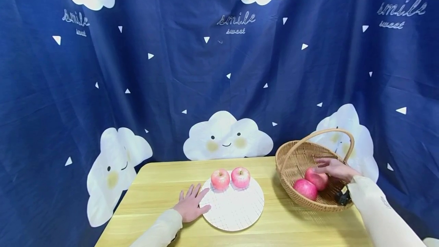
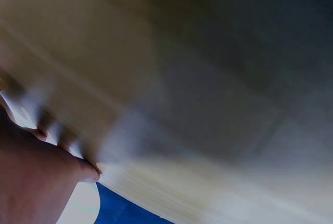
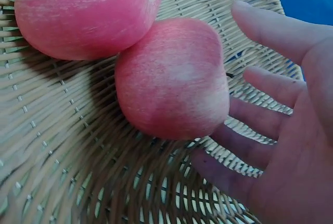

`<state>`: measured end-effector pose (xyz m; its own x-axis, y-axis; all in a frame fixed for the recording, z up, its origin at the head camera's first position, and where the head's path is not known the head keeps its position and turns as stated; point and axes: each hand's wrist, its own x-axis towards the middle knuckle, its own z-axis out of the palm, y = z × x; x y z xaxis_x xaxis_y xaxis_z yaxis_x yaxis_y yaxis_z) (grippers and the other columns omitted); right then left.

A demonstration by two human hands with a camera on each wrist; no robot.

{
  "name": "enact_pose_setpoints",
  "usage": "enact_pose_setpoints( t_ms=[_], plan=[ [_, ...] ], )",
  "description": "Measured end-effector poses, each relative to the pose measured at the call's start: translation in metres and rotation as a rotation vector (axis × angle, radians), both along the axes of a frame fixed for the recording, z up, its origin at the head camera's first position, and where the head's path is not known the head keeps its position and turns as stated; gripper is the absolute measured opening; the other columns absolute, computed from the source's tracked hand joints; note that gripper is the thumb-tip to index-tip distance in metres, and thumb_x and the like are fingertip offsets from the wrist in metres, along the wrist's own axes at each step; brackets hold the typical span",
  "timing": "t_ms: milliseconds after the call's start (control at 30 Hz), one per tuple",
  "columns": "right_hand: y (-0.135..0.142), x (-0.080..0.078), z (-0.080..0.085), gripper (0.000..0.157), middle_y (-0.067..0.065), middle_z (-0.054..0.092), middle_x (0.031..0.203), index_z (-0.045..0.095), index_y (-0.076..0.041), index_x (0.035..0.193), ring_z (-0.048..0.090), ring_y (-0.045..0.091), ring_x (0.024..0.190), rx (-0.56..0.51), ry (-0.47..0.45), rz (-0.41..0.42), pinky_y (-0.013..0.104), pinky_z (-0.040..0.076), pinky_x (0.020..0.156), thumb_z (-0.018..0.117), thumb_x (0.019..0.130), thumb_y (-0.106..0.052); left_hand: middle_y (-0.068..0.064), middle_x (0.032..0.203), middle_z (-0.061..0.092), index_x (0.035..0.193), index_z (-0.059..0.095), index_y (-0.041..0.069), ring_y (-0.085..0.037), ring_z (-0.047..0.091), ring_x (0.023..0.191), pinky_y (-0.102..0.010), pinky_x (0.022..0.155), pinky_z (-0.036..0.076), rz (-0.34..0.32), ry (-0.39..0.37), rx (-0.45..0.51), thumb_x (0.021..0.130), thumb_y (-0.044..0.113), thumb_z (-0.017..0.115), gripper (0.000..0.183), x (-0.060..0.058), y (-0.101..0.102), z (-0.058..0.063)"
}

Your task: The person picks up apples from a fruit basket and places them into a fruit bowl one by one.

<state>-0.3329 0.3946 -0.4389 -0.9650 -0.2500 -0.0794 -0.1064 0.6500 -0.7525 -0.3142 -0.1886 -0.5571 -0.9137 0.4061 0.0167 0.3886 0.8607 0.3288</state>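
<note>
A wicker basket with a tall handle stands on the right and holds two red apples. My right hand reaches into it with fingers spread. In the right wrist view, those fingers lie around the stem side of the nearer apple, and the thumb is clear of it. The other basket apple leans against that one. My left hand lies flat on the table, fingers spread, with its thumb and index finger at the rim of a round white plate. Two pink apples, a left one and a right one, sit at the plate's back.
The light wooden table carries the plate in the middle and the basket at its right side. Behind it hangs a dark blue curtain with smiling clouds. A small black object sits at the right wrist, by the basket's rim.
</note>
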Motion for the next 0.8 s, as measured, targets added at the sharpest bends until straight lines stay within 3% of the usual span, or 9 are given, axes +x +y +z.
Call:
enact_pose_setpoints(
  t_ms=[200, 333, 600, 800],
  plan=[
    [-0.002, 0.002, -0.009, 0.080, 0.042, 0.047, 0.139, 0.030, 0.019, 0.146, 0.066, 0.028, 0.108, -0.101, -0.127, -0.067, 0.033, 0.057, 0.083, 0.069, 0.096, -0.029, -0.020, 0.166, 0.022, 0.158, 0.033, 0.026, -0.049, 0.013, 0.152, -0.079, 0.111, 0.004, -0.010, -0.022, 0.011, 0.096, 0.069, 0.044, 0.077, 0.001, 0.000, 0.004],
    [-0.002, 0.004, -0.012, 0.081, 0.041, 0.043, 0.141, 0.027, 0.017, 0.147, 0.067, 0.022, 0.098, -0.141, -0.150, -0.086, 0.040, 0.059, 0.078, 0.070, 0.094, -0.026, -0.019, 0.166, 0.022, 0.158, 0.033, 0.025, -0.048, 0.014, 0.152, -0.078, 0.111, 0.007, -0.010, -0.021, -0.011, 0.097, 0.067, 0.045, 0.075, 0.002, 0.001, 0.008],
    [0.003, 0.005, -0.017, 0.081, 0.033, 0.054, 0.123, 0.017, 0.021, 0.147, 0.068, 0.021, 0.093, -0.204, -0.193, -0.029, 0.046, 0.061, 0.079, 0.068, 0.094, -0.014, -0.019, 0.165, 0.025, 0.157, 0.036, 0.023, -0.048, 0.017, 0.152, -0.078, 0.111, 0.010, -0.004, -0.009, -0.016, 0.097, 0.065, 0.046, 0.074, 0.004, 0.003, 0.011],
    [0.002, 0.003, -0.017, 0.081, 0.030, 0.056, 0.121, 0.019, 0.021, 0.147, 0.067, 0.022, 0.093, -0.203, -0.185, -0.016, 0.045, 0.060, 0.080, 0.069, 0.093, -0.013, -0.019, 0.165, 0.024, 0.157, 0.036, 0.023, -0.048, 0.016, 0.152, -0.078, 0.111, 0.009, 0.001, -0.011, -0.011, 0.097, 0.067, 0.045, 0.075, 0.003, 0.002, 0.009]
  ],
)
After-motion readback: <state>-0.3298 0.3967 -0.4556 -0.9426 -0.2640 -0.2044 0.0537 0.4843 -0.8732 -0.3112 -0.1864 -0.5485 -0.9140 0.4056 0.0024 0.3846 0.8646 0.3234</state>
